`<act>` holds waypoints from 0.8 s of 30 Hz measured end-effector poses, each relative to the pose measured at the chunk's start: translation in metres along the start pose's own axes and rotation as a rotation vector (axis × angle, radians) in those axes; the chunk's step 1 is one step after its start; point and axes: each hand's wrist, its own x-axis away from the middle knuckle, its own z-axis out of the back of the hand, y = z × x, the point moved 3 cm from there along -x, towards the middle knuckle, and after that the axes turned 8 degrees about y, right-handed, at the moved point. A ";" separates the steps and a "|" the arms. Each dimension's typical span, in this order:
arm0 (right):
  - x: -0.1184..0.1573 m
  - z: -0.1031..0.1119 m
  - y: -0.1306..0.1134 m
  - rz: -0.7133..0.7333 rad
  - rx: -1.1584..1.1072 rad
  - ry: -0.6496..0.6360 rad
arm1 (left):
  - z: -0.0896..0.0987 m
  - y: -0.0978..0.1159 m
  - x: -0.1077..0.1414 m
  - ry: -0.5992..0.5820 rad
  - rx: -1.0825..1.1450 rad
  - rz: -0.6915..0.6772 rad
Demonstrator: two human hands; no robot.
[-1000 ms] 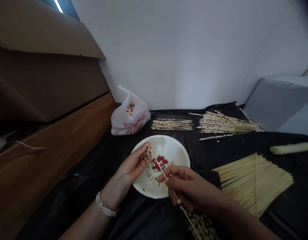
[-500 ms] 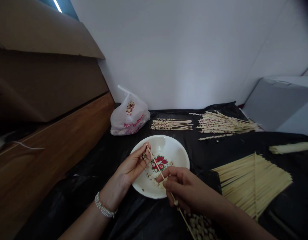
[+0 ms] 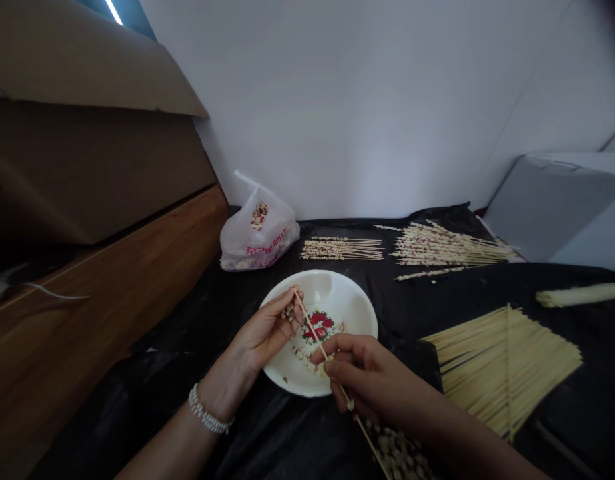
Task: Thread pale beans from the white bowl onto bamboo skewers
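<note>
Over a white bowl [image 3: 354, 293] with a red flower printed inside, my left hand [image 3: 264, 330] is closed, fingers curled round several small cream-and-brown kernels [image 3: 288, 311]. Its thumb and fingertips meet at the upper tip of a thin bamboo skewer [image 3: 312, 328]. My right hand [image 3: 364, 370] pinches this skewer farther down, between thumb and fingers. The stick slants from upper left to lower right, with a pale kernel on it just below the right fingers. More loose kernels [image 3: 304, 350] lie in the bowl. Under my right hand is a darker heap of kernels [image 3: 400, 453], partly hidden.
A tied plastic bag [image 3: 260, 237] stands behind the bowl. Threaded skewers lie in a small row [image 3: 337, 249] and a larger pile [image 3: 432, 247]. Bare skewers [image 3: 512, 367] are spread at right, near a pale wrapped bundle [image 3: 582, 295]. A cardboard box [image 3: 97, 160] stands left.
</note>
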 end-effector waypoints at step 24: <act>-0.004 0.005 -0.004 0.084 -0.046 0.066 | -0.003 -0.003 0.003 -0.069 -0.095 0.027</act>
